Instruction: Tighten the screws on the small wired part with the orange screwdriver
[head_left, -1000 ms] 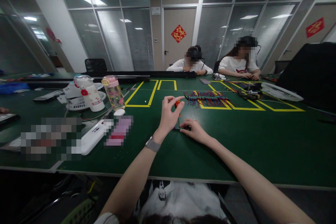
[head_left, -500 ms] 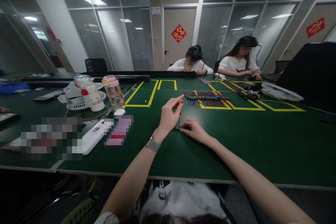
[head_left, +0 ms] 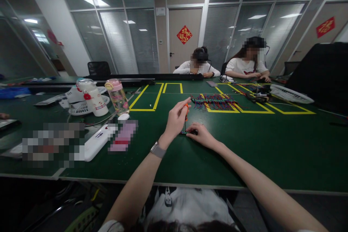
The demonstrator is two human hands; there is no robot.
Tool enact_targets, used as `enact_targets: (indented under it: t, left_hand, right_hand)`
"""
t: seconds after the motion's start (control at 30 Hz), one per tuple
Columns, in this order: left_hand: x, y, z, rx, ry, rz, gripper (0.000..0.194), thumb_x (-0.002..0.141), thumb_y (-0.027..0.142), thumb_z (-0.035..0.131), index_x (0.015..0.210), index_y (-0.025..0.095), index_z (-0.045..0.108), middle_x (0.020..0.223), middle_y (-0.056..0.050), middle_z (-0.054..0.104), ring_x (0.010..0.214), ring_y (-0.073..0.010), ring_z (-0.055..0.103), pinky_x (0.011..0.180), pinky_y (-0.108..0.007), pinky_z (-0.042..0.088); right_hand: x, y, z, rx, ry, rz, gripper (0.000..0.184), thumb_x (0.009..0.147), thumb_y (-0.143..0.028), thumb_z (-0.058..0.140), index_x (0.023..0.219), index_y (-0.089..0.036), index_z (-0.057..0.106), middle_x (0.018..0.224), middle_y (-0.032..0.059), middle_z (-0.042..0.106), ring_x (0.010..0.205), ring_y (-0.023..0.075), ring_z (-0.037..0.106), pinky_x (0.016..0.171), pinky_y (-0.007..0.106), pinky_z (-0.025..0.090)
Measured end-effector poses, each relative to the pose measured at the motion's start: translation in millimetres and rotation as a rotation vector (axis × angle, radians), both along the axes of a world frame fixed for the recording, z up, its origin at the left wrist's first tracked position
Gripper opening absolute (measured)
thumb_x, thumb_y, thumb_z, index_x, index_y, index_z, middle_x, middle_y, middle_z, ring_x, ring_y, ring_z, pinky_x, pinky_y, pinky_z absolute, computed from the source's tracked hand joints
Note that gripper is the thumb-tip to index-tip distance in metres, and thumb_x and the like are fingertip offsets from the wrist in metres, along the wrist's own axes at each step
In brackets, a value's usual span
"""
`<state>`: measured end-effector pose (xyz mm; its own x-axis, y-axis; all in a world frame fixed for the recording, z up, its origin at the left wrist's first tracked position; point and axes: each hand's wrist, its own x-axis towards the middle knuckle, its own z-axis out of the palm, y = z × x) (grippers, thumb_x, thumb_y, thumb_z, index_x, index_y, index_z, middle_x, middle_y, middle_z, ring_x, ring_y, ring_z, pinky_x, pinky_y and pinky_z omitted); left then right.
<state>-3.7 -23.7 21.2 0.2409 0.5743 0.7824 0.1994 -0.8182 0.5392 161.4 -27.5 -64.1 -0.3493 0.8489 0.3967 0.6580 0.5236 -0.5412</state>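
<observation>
My left hand [head_left: 176, 117], with a watch on its wrist, is closed round the orange handle of a screwdriver [head_left: 186, 112]. The screwdriver stands upright, and its dark shaft runs down to a small green circuit board [head_left: 184, 132] on the table. My right hand [head_left: 200, 134] rests on the table and grips the right end of that board between thumb and fingers. Most of the board is hidden by my hands. Just beyond them lies a bundle of similar green boards with red and blue wires [head_left: 214, 102].
On the left stand a pink-lidded bottle [head_left: 117, 96], a white bottle [head_left: 94, 98], a white case [head_left: 99, 143] and a pink item [head_left: 124, 136]. Yellow tape [head_left: 143, 110] marks the green table [head_left: 272, 152]. Two people sit across it. A white fan guard [head_left: 292, 94] lies at right.
The fingers of my left hand have shifted slightly round the screwdriver handle, and the handle shows a different side. My right hand stays in place on the board.
</observation>
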Motion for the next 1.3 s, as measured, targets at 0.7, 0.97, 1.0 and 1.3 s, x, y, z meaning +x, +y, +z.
enact_targets:
  t: [0.7, 0.97, 1.0, 1.3]
  left_hand:
    - [-0.5, 3.1, -0.3, -0.059, 0.018, 0.009, 0.034, 0.091, 0.024, 0.050, 0.125, 0.026, 0.056, 0.103, -0.005, 0.063, 0.087, -0.0144, 0.062, 0.080, -0.029, 0.051]
    - [-0.8, 6.7, -0.3, -0.117, -0.052, -0.038, 0.030, 0.093, 0.026, 0.047, 0.119, 0.022, 0.060, 0.103, -0.007, 0.064, 0.088, -0.0151, 0.062, 0.077, -0.028, 0.052]
    - [-0.9, 6.8, 0.1, -0.083, -0.043, 0.043, 0.028, 0.090, 0.027, 0.053, 0.116, 0.022, 0.063, 0.102, -0.006, 0.063, 0.090, -0.0162, 0.061, 0.081, -0.030, 0.051]
    - [-2.1, 3.4, 1.4, -0.028, 0.018, 0.097, 0.026, 0.088, 0.028, 0.057, 0.113, 0.023, 0.064, 0.098, -0.005, 0.064, 0.091, -0.0172, 0.061, 0.082, -0.031, 0.051]
  right_hand:
    - [-0.7, -1.3, 2.5, -0.018, 0.008, 0.006, 0.009, 0.078, -0.020, 0.067, 0.087, -0.018, 0.070, 0.085, 0.0049, 0.064, 0.083, 0.0194, 0.057, 0.077, 0.033, 0.045]
    - [-1.3, -2.3, 4.2, -0.021, 0.006, 0.001, 0.010, 0.079, -0.021, 0.067, 0.087, -0.017, 0.070, 0.084, 0.0050, 0.064, 0.082, 0.0195, 0.058, 0.076, 0.032, 0.045]
    - [-1.5, -2.6, 4.7, -0.021, 0.003, -0.001, 0.009, 0.079, -0.020, 0.067, 0.087, -0.017, 0.070, 0.084, 0.0049, 0.064, 0.082, 0.0195, 0.058, 0.076, 0.032, 0.045]
    - [-1.7, -3.1, 5.4, -0.018, -0.017, -0.017, 0.010, 0.079, -0.021, 0.067, 0.088, -0.017, 0.070, 0.083, 0.0051, 0.064, 0.082, 0.0197, 0.057, 0.076, 0.032, 0.045]
